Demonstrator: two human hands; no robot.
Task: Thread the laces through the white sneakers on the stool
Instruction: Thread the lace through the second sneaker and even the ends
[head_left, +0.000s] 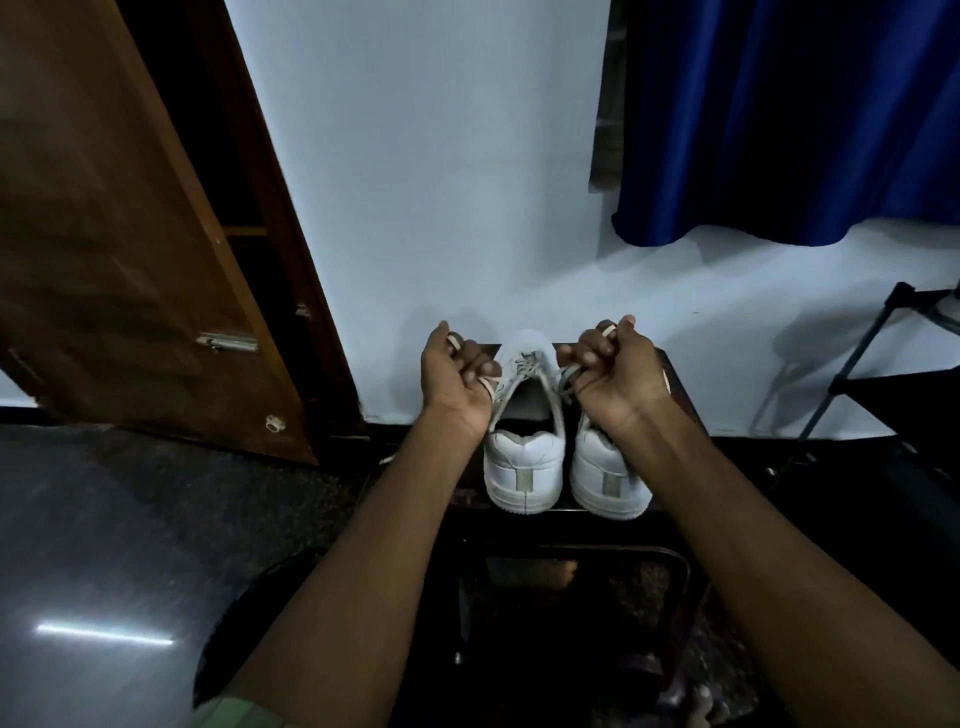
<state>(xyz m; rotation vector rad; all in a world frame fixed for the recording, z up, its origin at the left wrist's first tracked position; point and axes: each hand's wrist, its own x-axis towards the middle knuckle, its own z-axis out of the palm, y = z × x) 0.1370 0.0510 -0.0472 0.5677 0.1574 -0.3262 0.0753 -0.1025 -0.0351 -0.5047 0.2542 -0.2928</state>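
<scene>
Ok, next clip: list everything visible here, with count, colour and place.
sneakers: two, white, side by side on the stool, heels toward the camera
lace: one, off-white, through the left sneaker, ends pulled out to both sides
stool: one, black, against the wall
door: one, brown wood, left
curtain: one, blue, upper right
rack: one, black, far right
left hand: grip on one lace end
right hand: grip on the other end

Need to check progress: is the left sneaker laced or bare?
Laced: crossed laces show on the left sneaker, ends gripped by left hand and right hand.
</scene>
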